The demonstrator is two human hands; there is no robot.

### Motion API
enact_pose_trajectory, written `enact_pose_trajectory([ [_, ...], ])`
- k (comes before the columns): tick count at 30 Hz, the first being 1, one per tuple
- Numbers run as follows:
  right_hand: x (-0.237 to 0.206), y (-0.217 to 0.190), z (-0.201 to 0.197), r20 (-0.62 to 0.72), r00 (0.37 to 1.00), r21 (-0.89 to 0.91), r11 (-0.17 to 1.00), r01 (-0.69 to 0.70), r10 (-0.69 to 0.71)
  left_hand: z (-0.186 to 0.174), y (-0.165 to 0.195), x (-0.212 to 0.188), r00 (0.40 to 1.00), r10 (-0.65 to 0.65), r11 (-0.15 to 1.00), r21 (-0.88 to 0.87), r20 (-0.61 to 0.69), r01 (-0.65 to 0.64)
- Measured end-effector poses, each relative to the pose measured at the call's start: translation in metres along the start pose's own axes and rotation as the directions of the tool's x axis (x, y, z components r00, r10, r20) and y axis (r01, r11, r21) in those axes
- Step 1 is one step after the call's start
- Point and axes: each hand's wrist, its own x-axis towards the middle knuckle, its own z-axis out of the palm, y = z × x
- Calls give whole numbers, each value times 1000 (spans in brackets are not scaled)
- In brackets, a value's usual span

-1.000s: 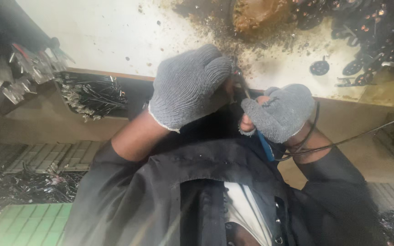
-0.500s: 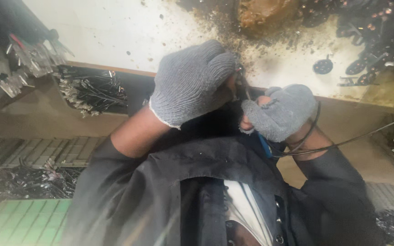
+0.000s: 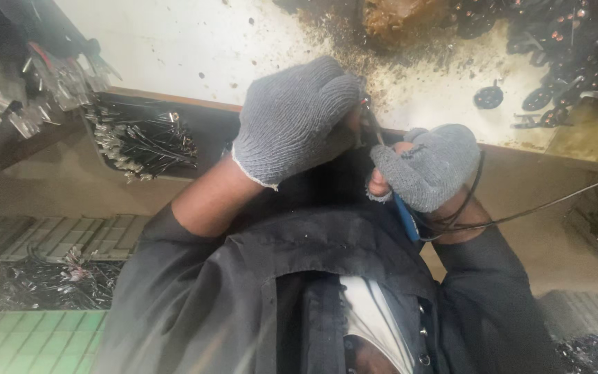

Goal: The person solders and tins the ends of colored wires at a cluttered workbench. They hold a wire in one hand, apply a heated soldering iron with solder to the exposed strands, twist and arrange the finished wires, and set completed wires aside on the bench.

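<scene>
Stained white and spattered with brown scorch and dark residue, the desk (image 3: 195, 48) runs across the upper part of the view, with small black round parts (image 3: 487, 97) scattered at its far right. Both gloved hands meet just at its near edge. The left hand (image 3: 295, 118), in a grey knit glove, is curled with its fingers closed around something small that the glove hides, so what it grasps cannot be told; a thin metal tip (image 3: 370, 121) shows right beside this grip, between the two hands. The right hand (image 3: 429, 166) is clenched around a blue-handled tool (image 3: 405, 218), whose handle pokes out below the fist, and a black cable (image 3: 534, 208) trails from that grip off to the right. Compared with a second ago, little has moved: the hands have kept the same pose and the same closeness to each other, and only the view has drifted slightly, so the work looks like steady, fine handling held at one spot rather than a reach or a put-down. Left of the left grip, well apart, a dark tray (image 3: 140, 142) holds a bundle of thin wire pieces with metal ends, and further left hang more silvery metal pieces (image 3: 29, 97). Below the hands are dark sleeves.
</scene>
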Motion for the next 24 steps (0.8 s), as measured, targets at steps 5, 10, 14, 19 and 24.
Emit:
enact_pose_trajectory([
  [5,-2,-8,9,-85,996,4,1000,-25,26,1,0,2,1000,2,1000,6,18,-2],
  [10,-3,-17,22,-184,982,45,998,-43,51,-2,1,3,1000,-9,1000,23,-9,10],
  [14,-8,-19,25,-186,982,16,999,-28,31,-3,0,1,999,41,998,-44,-27,-42],
  [19,-9,-16,23,-164,986,20,1000,4,0,1,0,0,998,27,1000,0,-52,-27],
  [24,-8,-15,21,-167,986,12,1000,11,-8,1,1,1,999,22,1000,7,-40,-22],
])
